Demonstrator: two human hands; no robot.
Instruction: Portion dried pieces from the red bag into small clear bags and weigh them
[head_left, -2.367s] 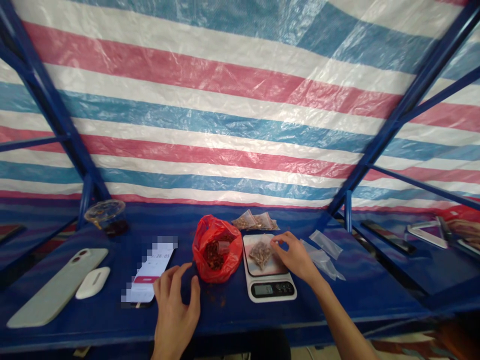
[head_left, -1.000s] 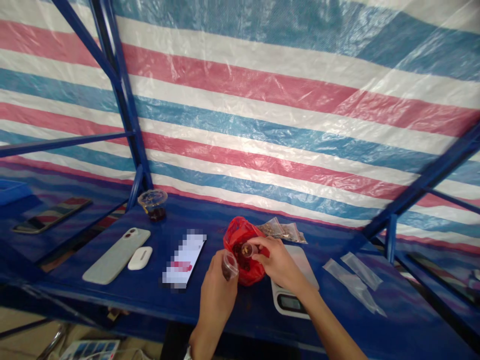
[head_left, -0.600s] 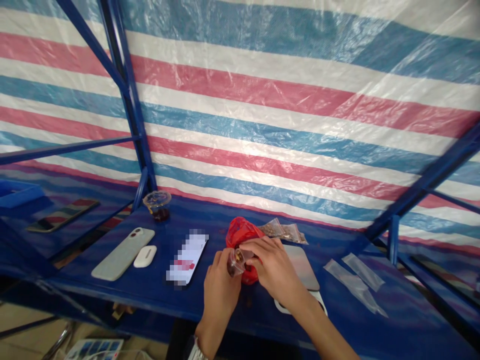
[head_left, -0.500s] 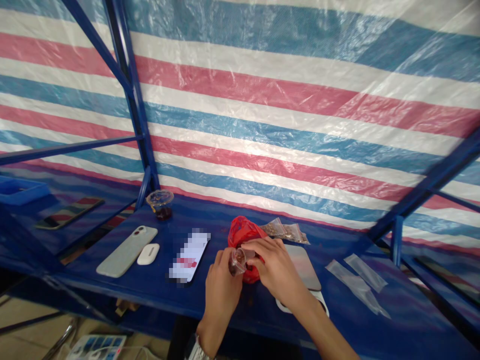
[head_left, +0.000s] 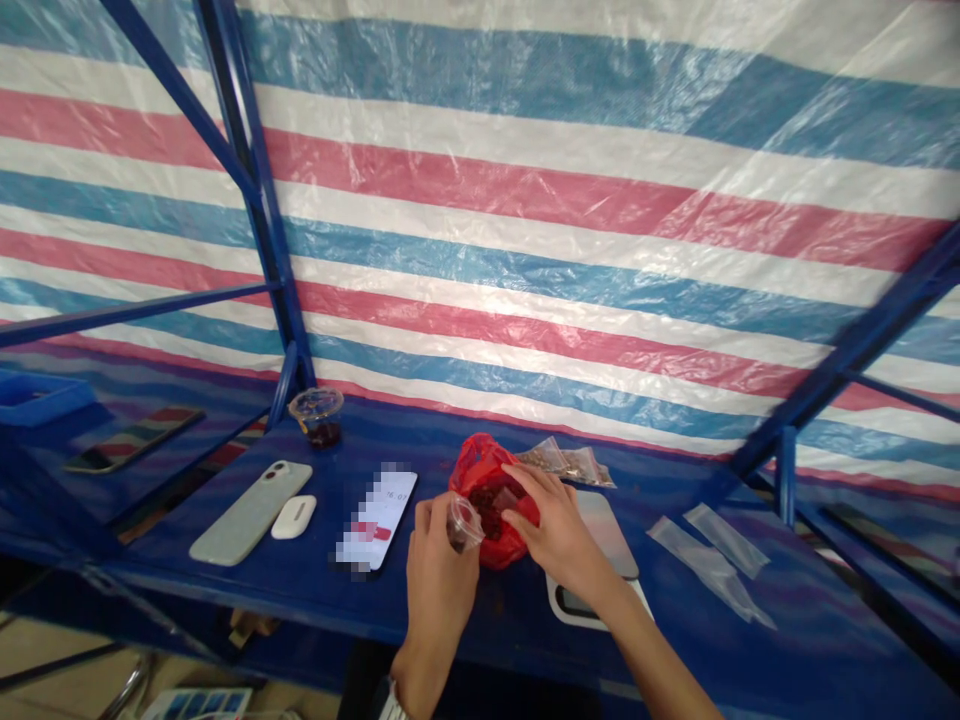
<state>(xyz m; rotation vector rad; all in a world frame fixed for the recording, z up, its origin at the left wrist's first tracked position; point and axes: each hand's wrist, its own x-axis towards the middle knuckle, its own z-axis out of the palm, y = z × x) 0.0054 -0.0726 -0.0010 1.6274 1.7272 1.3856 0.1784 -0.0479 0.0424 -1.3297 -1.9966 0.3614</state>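
Note:
My left hand stands upright in front of the red bag and is shut on a small clear plastic bag, with brown pieces at its bottom. My right hand reaches over to the mouth of a red plastic bag filled with dark reddish dried pieces. Under my right fingers lies a small clear cup, partly hidden. My right wrist covers much of a white digital kitchen scale and its display.
Small filled clear bags lie behind the red bag, and flat clear bags lie to the right. Left on the blue table are a blurred phone, a pale phone, an earbud case and a dark-filled plastic cup.
My right hand has moved from the small bag's mouth onto the red bag's mouth, with the cup now at the red bag. My left hand has barely shifted and still holds the small bag.

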